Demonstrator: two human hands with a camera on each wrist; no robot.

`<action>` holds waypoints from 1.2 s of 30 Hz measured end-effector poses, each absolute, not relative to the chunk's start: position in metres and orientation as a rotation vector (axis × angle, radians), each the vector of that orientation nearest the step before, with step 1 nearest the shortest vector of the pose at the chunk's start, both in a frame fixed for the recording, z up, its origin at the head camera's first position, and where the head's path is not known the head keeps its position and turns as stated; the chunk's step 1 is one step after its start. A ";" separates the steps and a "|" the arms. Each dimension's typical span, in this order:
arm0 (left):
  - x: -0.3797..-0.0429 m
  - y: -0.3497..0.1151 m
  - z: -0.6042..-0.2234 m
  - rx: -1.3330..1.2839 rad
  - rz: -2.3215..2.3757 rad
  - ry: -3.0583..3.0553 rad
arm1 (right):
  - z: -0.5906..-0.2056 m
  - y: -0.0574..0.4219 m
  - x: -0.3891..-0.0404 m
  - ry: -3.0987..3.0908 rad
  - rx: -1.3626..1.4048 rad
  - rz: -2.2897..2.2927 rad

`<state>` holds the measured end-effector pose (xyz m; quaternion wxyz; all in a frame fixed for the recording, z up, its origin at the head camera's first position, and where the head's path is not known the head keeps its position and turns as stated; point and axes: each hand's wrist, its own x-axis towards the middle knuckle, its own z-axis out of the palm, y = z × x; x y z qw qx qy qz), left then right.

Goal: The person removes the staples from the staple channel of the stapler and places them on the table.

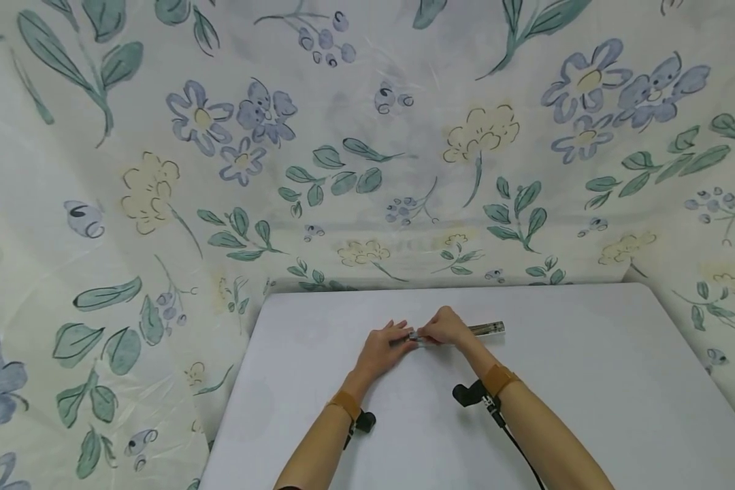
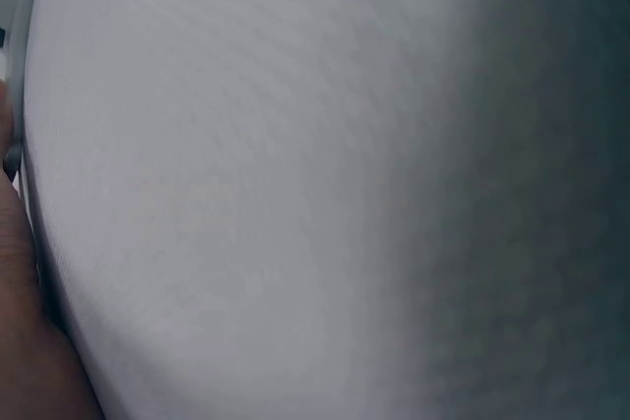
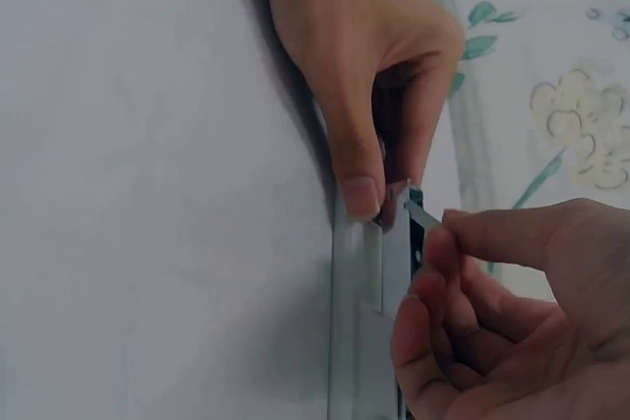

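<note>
A long, pale metal rail (image 1: 491, 329), with narrower sections lying along it, lies across the far middle of the white table. At its left end my left hand (image 1: 384, 348) grips it, thumb on the near side and fingers behind, as the right wrist view shows. My right hand (image 1: 446, 327) is close beside the left, over the rail. Between thumb and index finger it pinches a small, flat metal strip (image 3: 424, 216) that sticks out at the rail's side. Only an edge of the left hand (image 2: 22, 331) appears in the left wrist view.
The white table (image 1: 563, 381) ends at the back against a flower-patterned sheet (image 1: 367, 156), which also hangs along the sides. Each wrist carries a strap with a small black camera (image 1: 469, 393), and a black cable (image 1: 514, 439) runs down from the right one.
</note>
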<state>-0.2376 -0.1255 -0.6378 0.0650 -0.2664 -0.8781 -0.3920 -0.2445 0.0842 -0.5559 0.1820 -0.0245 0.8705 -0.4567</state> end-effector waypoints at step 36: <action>-0.235 -0.124 -0.636 -0.791 -1.182 -2.645 | -0.550 0.184 -0.179 2.370 0.028 -1.441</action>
